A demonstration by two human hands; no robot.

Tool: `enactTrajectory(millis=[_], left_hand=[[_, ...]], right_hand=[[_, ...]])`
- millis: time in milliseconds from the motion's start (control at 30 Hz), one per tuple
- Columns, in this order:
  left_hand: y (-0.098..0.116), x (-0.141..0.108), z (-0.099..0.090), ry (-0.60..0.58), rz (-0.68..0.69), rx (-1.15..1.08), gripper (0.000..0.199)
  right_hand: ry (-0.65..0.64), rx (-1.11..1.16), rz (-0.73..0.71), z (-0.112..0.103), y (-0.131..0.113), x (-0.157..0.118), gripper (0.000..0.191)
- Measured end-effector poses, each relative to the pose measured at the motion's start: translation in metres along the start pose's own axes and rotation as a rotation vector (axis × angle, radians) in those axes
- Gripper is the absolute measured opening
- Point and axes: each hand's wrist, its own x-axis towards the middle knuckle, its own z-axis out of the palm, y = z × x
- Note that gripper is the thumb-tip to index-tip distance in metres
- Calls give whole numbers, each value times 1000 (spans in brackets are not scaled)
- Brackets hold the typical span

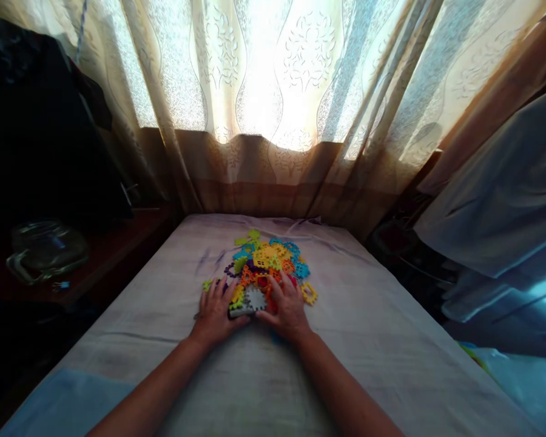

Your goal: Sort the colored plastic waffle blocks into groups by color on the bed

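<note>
A heap of colourful plastic gear pieces (pixel 266 258) in yellow, orange, blue, green, purple and red lies on the sheet-covered surface (pixel 368 340). At its near left edge rests my left hand (pixel 216 312), fingers spread over several pieces. My right hand (pixel 289 306) lies on the near right edge, fingers apart on red and orange pieces. Between the hands sits a grey gear (pixel 255 298), beside a grey bar-like piece (pixel 240 312) near my left thumb. A yellow ring-shaped gear (pixel 309 293) lies just right of my right hand. What is under my palms is hidden.
A patterned curtain (pixel 264 79) hangs behind the far edge. On the left, a glass jug (pixel 48 252) stands on a dark brown table (pixel 118 255), near a large black panel (pixel 40 133). Pale cloth (pixel 505 170) hangs on the right.
</note>
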Motion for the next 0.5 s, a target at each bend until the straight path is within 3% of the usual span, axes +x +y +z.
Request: enactTrajectory(millis=[133,267,400,500], left_hand=[[8,40,0,49,-108,-70,83],[-1,55,-8,122,-182,-89,77],[-26,40,-8,96,-266,-79,74],[-32,23,2,62,-274,-112,70]], right_hand=[[75,3,131,4,15,47,72],[179,51,312,-7,54,68,59],[199,11,561,-13,93,42,56],[119,14,608,-3,88,13,55]])
